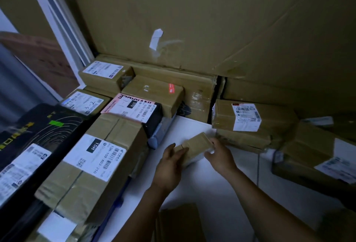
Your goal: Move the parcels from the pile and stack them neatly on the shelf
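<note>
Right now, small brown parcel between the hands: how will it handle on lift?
Probably stiff: the small parcel shows crisp box edges. Likely light: it looks small between left hand and right hand. Flat faces, so unlikely to roll.

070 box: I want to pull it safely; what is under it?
The 070 box lies on the 15H carton; a blue-grey parcel shows below its right side. The rest is covered.

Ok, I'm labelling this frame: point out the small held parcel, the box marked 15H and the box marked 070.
small parcel (195,145): head view, middle of its brown top face.
box marked 15H (77,193): head view, bare cardboard below its label.
box marked 070 (134,113): head view, on its white label.
</note>
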